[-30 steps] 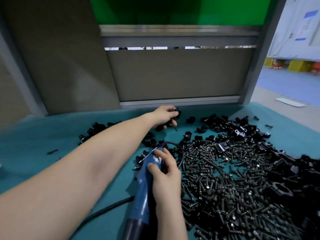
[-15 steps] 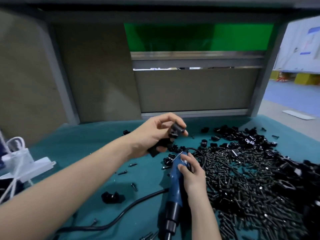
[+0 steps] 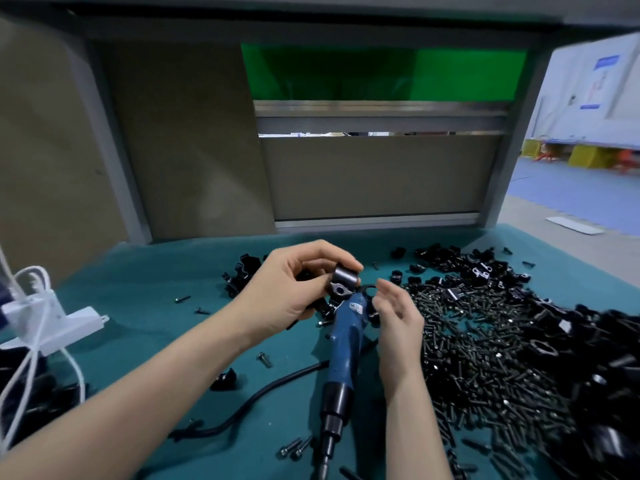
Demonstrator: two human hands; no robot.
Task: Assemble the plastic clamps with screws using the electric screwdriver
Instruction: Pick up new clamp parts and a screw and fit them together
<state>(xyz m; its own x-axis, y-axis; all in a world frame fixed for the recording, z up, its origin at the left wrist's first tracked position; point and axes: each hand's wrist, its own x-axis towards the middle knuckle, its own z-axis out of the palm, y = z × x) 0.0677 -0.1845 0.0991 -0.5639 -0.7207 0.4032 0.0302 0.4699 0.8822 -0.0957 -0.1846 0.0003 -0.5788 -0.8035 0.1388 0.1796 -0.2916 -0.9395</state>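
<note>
Black clamp in left hand

Beige partition panels, green screen

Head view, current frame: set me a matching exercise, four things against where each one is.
Things:
1 clamp
2 screwdriver
3 screw heap
4 white adapter

Places:
A left edge of the mat
B lying flat at the mat's middle
C pinched in the left hand
D spread over the mat's right side

Pairs: 1-C, 2-B, 3-D, 4-A
</note>
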